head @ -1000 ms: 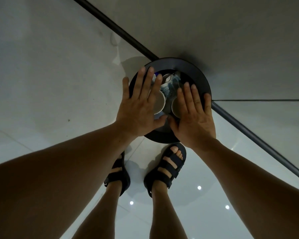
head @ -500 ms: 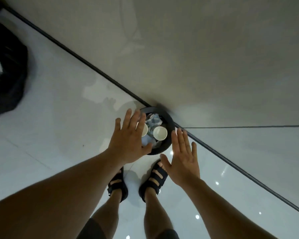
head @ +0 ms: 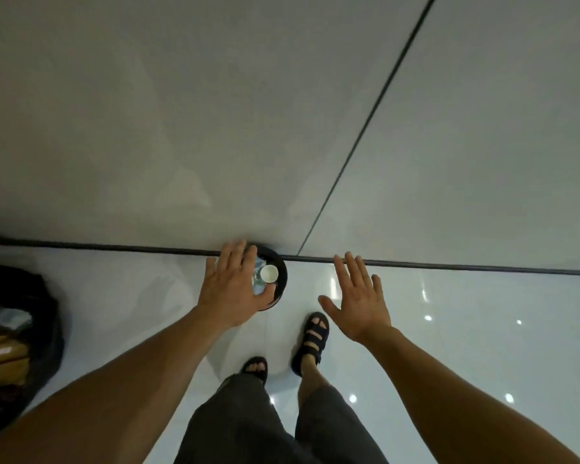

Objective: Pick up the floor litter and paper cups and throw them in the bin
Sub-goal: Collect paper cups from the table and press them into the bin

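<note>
The round black bin [head: 281,277] stands on the glossy floor [head: 449,329] against the wall [head: 181,128], holding a white paper cup [head: 269,273] and crumpled litter [head: 257,274] whose bluish print is too blurred to read. Left hand [head: 230,289] hovers flat over its rim, right hand [head: 360,303] beside it; neither grip holds anything, fingers spread

Dim, soft blur, floor glare

Both bare forearms reach from the lower corners toward mid-frame. The left hand [head: 230,289] is flat, back up, fingers straight and together. The right hand [head: 360,299] is spread, thumb out, seemingly holding nothing, though slightly blurred.
</note>
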A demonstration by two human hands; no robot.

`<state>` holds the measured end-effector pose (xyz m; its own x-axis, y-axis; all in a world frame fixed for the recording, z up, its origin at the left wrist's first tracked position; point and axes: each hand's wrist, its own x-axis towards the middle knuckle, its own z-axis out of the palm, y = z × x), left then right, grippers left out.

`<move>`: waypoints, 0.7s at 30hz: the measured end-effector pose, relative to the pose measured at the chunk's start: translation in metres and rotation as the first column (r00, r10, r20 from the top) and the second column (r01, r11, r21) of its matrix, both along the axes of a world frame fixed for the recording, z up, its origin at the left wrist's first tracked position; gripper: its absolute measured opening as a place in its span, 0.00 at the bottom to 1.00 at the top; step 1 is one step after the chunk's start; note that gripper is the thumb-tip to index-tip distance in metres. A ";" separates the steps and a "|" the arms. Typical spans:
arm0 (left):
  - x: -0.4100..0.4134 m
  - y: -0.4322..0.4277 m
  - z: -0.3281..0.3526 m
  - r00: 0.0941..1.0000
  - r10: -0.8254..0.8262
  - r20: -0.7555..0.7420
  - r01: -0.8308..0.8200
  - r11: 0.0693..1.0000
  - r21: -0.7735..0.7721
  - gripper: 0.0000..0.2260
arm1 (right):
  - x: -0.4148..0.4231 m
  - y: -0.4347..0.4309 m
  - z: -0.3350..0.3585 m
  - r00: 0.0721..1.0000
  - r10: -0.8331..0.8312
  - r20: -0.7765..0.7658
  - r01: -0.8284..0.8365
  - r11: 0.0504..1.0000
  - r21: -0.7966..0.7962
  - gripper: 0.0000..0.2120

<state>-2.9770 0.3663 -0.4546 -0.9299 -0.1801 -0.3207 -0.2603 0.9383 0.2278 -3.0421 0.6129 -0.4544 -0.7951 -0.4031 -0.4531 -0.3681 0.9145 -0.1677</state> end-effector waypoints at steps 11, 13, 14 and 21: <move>0.018 0.165 0.073 0.825 -0.564 -0.013 0.564 0.825 -0.034 0.41 | 0.175 0.166 0.074 0.834 -0.540 -0.116 0.532 0.842 -0.089 0.38; 0.017 0.214 0.084 0.750 -0.661 -0.037 0.658 0.750 -0.066 0.41 | 0.205 0.201 0.079 0.757 -0.639 -0.137 0.628 0.770 -0.115 0.38; 0.019 0.240 0.090 0.710 -0.703 -0.046 0.699 0.711 -0.077 0.41 | 0.222 0.219 0.081 0.720 -0.678 -0.147 0.666 0.735 -0.130 0.38; 0.096 0.461 0.123 0.399 -0.907 -0.137 0.906 0.413 -0.092 0.39 | 0.364 0.358 0.095 0.410 -0.888 -0.210 0.876 0.447 -0.179 0.38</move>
<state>-2.8805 0.8275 -0.3313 -0.5794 0.7966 -0.1722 0.7781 0.6035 0.1739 -2.6777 0.9709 -0.3597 -0.7936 0.5758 -0.1965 0.6084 0.7539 -0.2480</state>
